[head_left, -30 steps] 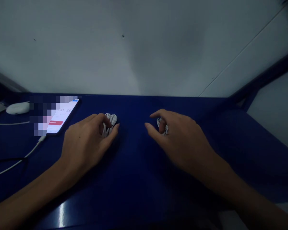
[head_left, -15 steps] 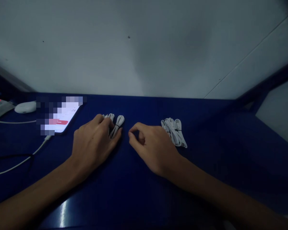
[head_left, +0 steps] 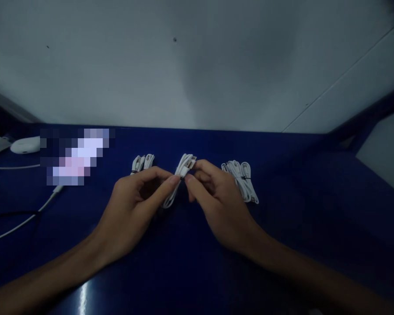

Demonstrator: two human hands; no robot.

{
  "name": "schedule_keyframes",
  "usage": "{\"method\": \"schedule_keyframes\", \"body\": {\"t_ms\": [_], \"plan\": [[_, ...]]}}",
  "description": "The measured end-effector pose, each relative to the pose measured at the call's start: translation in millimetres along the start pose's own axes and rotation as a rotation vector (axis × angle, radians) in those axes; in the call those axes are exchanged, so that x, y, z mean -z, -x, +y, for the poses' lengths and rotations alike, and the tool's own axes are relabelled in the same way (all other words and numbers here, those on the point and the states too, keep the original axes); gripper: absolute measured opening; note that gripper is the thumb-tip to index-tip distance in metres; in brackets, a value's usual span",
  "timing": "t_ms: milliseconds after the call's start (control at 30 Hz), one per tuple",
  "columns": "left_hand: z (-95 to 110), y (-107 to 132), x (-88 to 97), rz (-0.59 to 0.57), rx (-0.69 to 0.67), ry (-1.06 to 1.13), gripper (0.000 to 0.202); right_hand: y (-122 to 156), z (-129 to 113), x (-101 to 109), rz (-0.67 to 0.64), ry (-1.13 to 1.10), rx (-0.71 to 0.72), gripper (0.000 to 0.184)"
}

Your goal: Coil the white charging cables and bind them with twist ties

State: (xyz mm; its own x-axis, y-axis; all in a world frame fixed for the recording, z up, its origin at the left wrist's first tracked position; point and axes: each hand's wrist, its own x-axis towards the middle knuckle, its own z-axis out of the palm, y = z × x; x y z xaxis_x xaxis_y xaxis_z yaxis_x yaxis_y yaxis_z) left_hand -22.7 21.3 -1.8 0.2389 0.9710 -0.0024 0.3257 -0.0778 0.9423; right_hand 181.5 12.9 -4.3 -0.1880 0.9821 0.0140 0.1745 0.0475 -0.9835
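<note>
A coiled white USB cable (head_left: 180, 173), bound with a small black tie and its metal plug showing at the top, stands tilted between my two hands. My left hand (head_left: 134, 205) is closed on it, pinching the coil between thumb and forefinger near the tie. From the other side my right hand (head_left: 216, 197) has its fingers curled, with the thumb at the tie and the forefinger beside the plug. Behind my left hand lie more coiled white cables (head_left: 142, 162), partly hidden by it. Several bundled cables (head_left: 241, 179) rest just beyond my right hand.
On the left of the blue table (head_left: 190, 271) lies a lit phone (head_left: 82, 155), blurred out, with a white charging cord (head_left: 46, 203). A white rounded case (head_left: 25, 145) sits beside it. A pale wall (head_left: 197, 78) rises at the table's back edge.
My left hand has lifted one coiled cable from the left group and brought it right, toward the middle. My right hand's fingers have come up to that cable.
</note>
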Motion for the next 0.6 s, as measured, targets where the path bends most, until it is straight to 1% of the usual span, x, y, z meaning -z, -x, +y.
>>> {"method": "schedule_keyframes", "body": {"t_ms": [100,167,233,333,400,467,567,600], "plan": [[4.8,-0.9,-2.6,-0.084,0.067,0.207,0.012,-0.2,-2.1,0.8,0.007,-0.06,0.018,0.015],[7.2,-1.7,-4.5,-0.11,0.091,0.306,0.008,-0.6,-2.4,1.3,0.014,-0.08,0.014,0.017],[8.2,-2.1,-5.7,-0.109,0.114,0.371,0.011,-0.9,-2.3,1.9,0.031,-0.07,0.011,0.017],[7.2,-3.2,-6.0,-0.087,0.126,0.435,0.017,-0.6,-2.3,2.2,0.098,-0.02,0.015,0.017],[5.8,-4.3,-5.8,-0.072,0.12,0.443,0.019,0.2,-3.0,1.6,0.146,0.005,0.033,0.019],[4.1,-5.1,-5.4,-0.047,0.107,0.414,0.022,1.2,-4.4,0.1,0.166,0.026,0.072,0.017],[1.3,-4.4,-4.6,0.028,0.071,0.324,0.024,2.2,-6.8,-3.8,0.168,0.086,0.125,0.009],[0.4,-3.7,-4.2,0.054,0.054,0.285,0.024,2.2,-7.3,-5.3,0.176,0.115,0.134,0.01]]}}
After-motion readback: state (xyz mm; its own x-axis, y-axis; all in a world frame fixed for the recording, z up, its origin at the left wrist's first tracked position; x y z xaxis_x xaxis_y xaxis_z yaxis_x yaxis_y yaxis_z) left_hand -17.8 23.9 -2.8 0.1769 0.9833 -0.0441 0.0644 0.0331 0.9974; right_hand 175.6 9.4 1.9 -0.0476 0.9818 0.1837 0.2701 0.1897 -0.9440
